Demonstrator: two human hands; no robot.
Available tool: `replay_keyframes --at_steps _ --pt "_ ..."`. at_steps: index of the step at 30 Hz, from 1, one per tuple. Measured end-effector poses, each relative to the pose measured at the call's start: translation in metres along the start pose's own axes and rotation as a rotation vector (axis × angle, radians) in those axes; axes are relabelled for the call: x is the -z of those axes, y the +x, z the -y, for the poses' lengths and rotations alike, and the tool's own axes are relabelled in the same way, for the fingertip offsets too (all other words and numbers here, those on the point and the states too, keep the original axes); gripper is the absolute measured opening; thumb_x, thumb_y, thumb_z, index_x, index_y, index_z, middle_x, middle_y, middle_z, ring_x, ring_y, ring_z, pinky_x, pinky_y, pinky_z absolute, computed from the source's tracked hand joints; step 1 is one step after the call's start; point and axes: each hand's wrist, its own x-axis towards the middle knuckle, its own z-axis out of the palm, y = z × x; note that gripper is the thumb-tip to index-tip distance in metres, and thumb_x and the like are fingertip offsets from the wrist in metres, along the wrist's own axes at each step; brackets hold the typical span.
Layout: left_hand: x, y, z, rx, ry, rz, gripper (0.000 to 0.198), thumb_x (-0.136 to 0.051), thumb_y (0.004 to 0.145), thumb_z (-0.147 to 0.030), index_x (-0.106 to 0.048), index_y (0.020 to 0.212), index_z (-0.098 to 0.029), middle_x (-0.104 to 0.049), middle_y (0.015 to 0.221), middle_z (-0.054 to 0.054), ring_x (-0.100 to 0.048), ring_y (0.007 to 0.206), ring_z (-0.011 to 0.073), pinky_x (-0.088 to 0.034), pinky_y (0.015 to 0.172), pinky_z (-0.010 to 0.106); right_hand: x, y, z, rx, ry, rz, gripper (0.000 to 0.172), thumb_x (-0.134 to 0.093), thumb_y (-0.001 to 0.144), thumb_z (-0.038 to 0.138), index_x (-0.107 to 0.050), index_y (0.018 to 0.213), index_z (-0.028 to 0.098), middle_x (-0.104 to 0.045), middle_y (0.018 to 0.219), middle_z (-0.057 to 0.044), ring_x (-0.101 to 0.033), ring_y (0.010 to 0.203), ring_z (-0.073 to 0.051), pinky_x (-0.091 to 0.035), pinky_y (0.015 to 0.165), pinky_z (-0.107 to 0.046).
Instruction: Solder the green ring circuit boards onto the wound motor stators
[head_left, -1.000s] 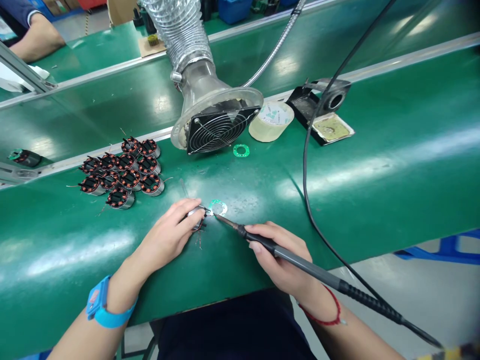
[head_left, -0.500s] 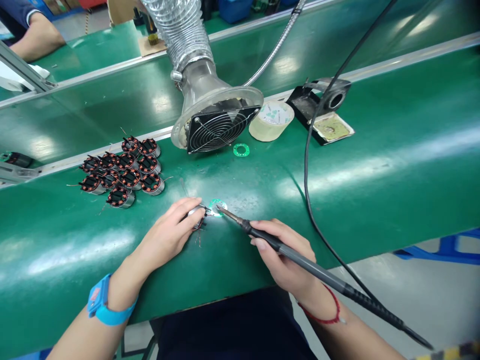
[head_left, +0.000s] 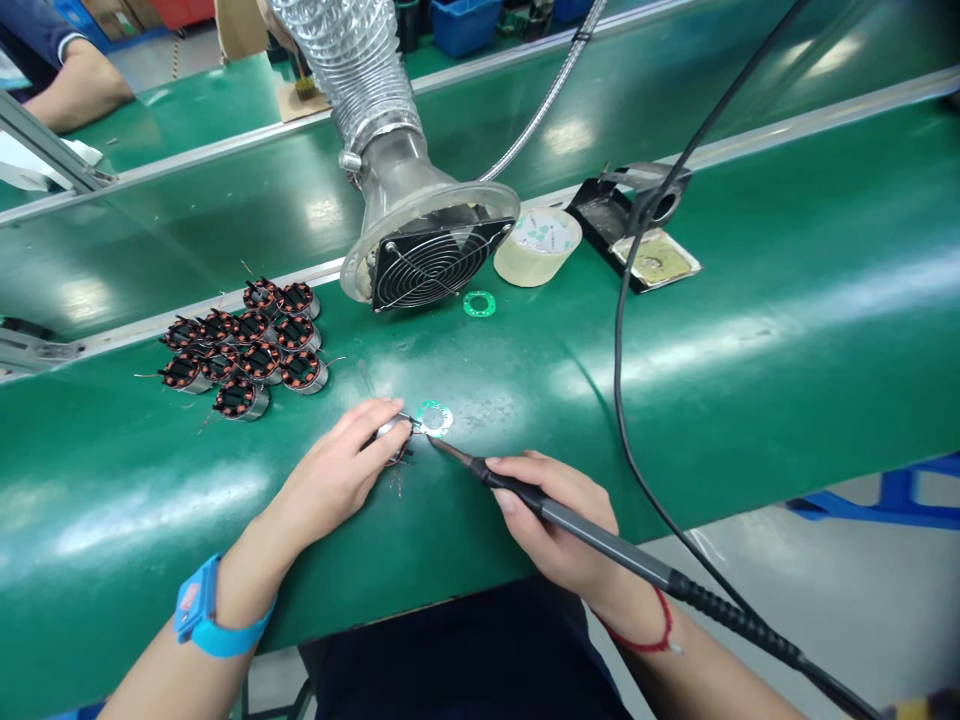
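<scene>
My left hand (head_left: 352, 450) is closed around a motor stator (head_left: 395, 440), mostly hidden under its fingers, with thin wires sticking out below. Against the stator's right side is a ring-shaped green circuit board (head_left: 435, 418). My right hand (head_left: 559, 510) grips a soldering iron (head_left: 592, 535) like a pen. The iron's tip touches or nearly touches the lower left edge of the board, close to my left fingertips. Farther left, several stators (head_left: 259, 345) with copper windings stand grouped on the green table (head_left: 480, 510).
A fume extractor hood (head_left: 435, 240) hangs over the table. Behind it are a tape roll (head_left: 538, 245) and an iron stand (head_left: 637, 225) with a sponge. Another ring board (head_left: 479, 304) lies under the hood. The iron's cable (head_left: 622, 350) loops on the right. A person's arm (head_left: 82, 85) rests across the partition.
The iron's tip has moved from the middle of the ring board down and left to its lower edge. My left hand stays in place on the stator.
</scene>
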Motion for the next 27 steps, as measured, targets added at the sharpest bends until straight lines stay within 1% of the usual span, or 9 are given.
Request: replay_keyframes --at_steps 5,9,11,14,17,19,22,25,27 --pt "0.0 0.0 0.0 -0.004 0.012 -0.006 0.036 -0.046 0.09 -0.007 -0.047 0.124 -0.015 -0.049 0.131 0.017 -0.044 0.125 0.0278 -0.046 0.101 0.045 0.0 -0.001 -0.001 -0.025 0.005 -0.094 0.011 -0.053 0.084 0.018 -0.06 0.092 0.021 -0.07 0.076 -0.003 -0.064 0.061 -0.014 -0.052 0.056 -0.026" --pt "0.001 0.0 0.0 -0.006 0.016 0.001 0.035 -0.046 0.089 -0.007 -0.047 0.124 -0.014 -0.049 0.131 0.017 -0.043 0.125 0.0279 -0.046 0.101 0.044 -0.001 0.0 -0.001 -0.023 0.025 -0.031 0.012 -0.053 0.084 0.018 -0.06 0.094 0.02 -0.07 0.076 -0.003 -0.064 0.061 -0.014 -0.052 0.055 -0.026" --pt "0.001 0.0 0.0 -0.011 0.021 0.0 0.035 -0.047 0.089 -0.006 -0.048 0.123 -0.013 -0.049 0.13 0.017 -0.043 0.124 0.0281 -0.046 0.101 0.044 -0.002 -0.001 0.0 -0.017 0.005 -0.031 0.011 -0.053 0.084 0.019 -0.06 0.093 0.02 -0.07 0.076 -0.003 -0.065 0.062 -0.015 -0.053 0.057 -0.026" --pt "0.0 0.0 0.0 -0.013 0.03 -0.007 0.034 -0.047 0.089 -0.006 -0.048 0.123 -0.013 -0.049 0.13 0.018 -0.044 0.124 0.0282 -0.046 0.101 0.044 0.0 -0.004 -0.001 -0.041 -0.01 -0.107 0.01 -0.054 0.084 0.02 -0.061 0.091 0.02 -0.069 0.074 -0.002 -0.064 0.061 -0.014 -0.052 0.056 -0.026" --pt "0.0 -0.001 0.0 -0.007 0.034 0.006 0.035 -0.046 0.089 -0.006 -0.048 0.123 -0.013 -0.05 0.13 0.017 -0.044 0.124 0.0282 -0.045 0.102 0.043 0.009 0.001 -0.009 -0.108 -0.018 -0.191 0.012 -0.056 0.084 0.02 -0.062 0.095 0.02 -0.068 0.079 -0.003 -0.065 0.064 -0.014 -0.053 0.059 -0.026" --pt "0.0 -0.001 0.0 -0.005 0.039 0.009 0.034 -0.046 0.089 -0.006 -0.048 0.123 -0.013 -0.05 0.129 0.017 -0.044 0.124 0.0277 -0.046 0.101 0.043 0.018 0.015 -0.019 -0.12 -0.07 -0.26 0.014 -0.057 0.085 0.02 -0.062 0.098 0.021 -0.068 0.087 -0.004 -0.066 0.073 -0.016 -0.054 0.066 -0.028" --pt "0.0 -0.001 0.0 -0.014 0.051 -0.001 0.034 -0.045 0.089 -0.005 -0.047 0.122 -0.013 -0.051 0.128 0.017 -0.044 0.123 0.027 -0.046 0.1 0.041 0.034 0.05 -0.043 -0.012 -0.249 -0.301 0.019 -0.056 0.085 0.021 -0.063 0.102 0.021 -0.067 0.091 -0.006 -0.064 0.084 -0.019 -0.053 0.076 -0.034" --pt "0.0 -0.001 0.0 -0.019 0.067 -0.006 0.033 -0.046 0.089 -0.006 -0.047 0.121 -0.012 -0.05 0.127 0.017 -0.045 0.122 0.0271 -0.046 0.099 0.041 0.049 0.088 -0.072 0.069 -0.496 -0.226 0.03 -0.053 0.084 0.021 -0.061 0.113 0.017 -0.062 0.097 -0.012 -0.061 0.09 -0.024 -0.051 0.079 -0.04" --pt "0.0 -0.001 -0.001 -0.015 0.07 -0.008 0.032 -0.046 0.089 -0.006 -0.046 0.121 -0.012 -0.05 0.126 0.017 -0.045 0.121 0.0271 -0.046 0.099 0.041 0.056 0.105 -0.085 0.042 -0.505 -0.041 0.034 -0.053 0.084 0.023 -0.059 0.117 0.017 -0.062 0.098 -0.011 -0.061 0.089 -0.024 -0.051 0.077 -0.04"
